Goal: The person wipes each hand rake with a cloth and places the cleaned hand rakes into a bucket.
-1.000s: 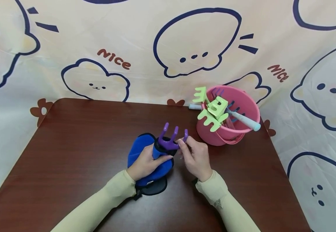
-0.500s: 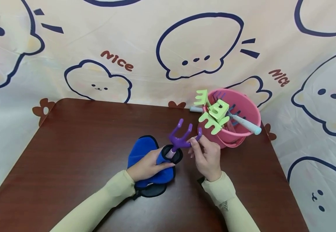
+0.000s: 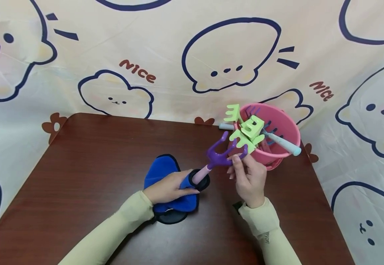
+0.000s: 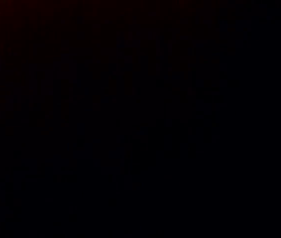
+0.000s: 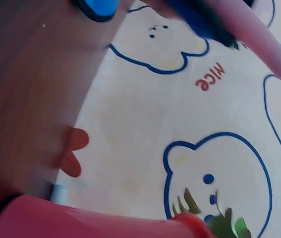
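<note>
My left hand (image 3: 170, 187) grips a blue, pouch-like fabric thing (image 3: 160, 171) with black edging, its fingers curled round the tubular opening. Out of that opening slants a toy hand rake with purple tines (image 3: 218, 158) and a pale pink handle (image 3: 200, 175), whose lower end is hidden inside. With thumb and fingers, my right hand (image 3: 251, 180) pinches the rake by its nearest tine. In the right wrist view the pink handle (image 5: 252, 34) crosses the upper right. The left wrist view is almost black.
Just beyond the right hand, a pink bucket (image 3: 293, 127) stands at the table's back right. Light green toy rakes (image 3: 252, 127) and a light blue handle (image 3: 283, 143) stick out of it. A patterned cloth (image 3: 172, 103) hangs behind the brown table (image 3: 96, 158).
The right hand has moved right, toward the bucket, drawing the rake up out of the blue thing's opening so its pink handle now shows. The left hand has stayed nearly in place.
</note>
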Demonstrator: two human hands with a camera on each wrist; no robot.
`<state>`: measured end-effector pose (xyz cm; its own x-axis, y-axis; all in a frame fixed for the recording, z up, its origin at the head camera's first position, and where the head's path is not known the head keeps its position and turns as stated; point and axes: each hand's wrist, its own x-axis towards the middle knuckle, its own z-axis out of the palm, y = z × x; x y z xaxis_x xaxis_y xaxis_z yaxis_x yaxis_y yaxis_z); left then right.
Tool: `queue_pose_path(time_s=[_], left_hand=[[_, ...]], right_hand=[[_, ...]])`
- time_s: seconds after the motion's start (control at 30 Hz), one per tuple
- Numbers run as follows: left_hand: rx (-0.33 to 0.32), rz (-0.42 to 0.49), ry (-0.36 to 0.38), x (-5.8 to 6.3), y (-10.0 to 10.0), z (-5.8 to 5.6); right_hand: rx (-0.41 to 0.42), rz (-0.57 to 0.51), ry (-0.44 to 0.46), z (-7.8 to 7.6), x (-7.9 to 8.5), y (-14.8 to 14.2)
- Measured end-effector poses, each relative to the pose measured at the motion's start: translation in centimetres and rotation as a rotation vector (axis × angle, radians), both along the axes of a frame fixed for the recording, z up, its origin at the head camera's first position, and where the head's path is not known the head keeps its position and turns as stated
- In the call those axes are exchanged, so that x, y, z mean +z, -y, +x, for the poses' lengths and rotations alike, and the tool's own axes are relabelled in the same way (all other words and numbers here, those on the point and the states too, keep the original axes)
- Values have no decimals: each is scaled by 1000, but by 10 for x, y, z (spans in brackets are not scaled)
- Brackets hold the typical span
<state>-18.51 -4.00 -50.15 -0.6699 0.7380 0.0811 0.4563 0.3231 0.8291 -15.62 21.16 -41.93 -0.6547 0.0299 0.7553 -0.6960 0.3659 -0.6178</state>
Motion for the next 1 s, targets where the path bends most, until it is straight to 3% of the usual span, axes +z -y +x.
queue_pose_path(time_s=[0.13, 0.27, 0.37, 0.43, 0.57, 0.67, 0.83, 1.0], left_hand=[[-10, -121, -31, -2, 3, -3], [-12, -214, -40, -4, 6, -5], [-12, -258, -25, -5, 7, -6], [-12, -278, -25, -6, 8, -5], [-12, -284, -14, -8, 10, -5], [-9, -288, -11, -9, 10, -6], [-8, -288, -8, -10, 9, -6], [-8, -279, 4, -8, 9, -5]], right_hand=[[-56, -250, -41, 1, 15, -16], [-61, -587, -173, 0, 36, -37], [-132, -644, -256, -2, 47, -51], [-279, -545, -269, -5, 49, -61], [-651, -188, -218, -16, 40, -82], [-827, 76, -147, -23, 29, -95], [-925, 364, -11, -25, 23, -108], [-875, 457, 103, -24, 23, -110]])
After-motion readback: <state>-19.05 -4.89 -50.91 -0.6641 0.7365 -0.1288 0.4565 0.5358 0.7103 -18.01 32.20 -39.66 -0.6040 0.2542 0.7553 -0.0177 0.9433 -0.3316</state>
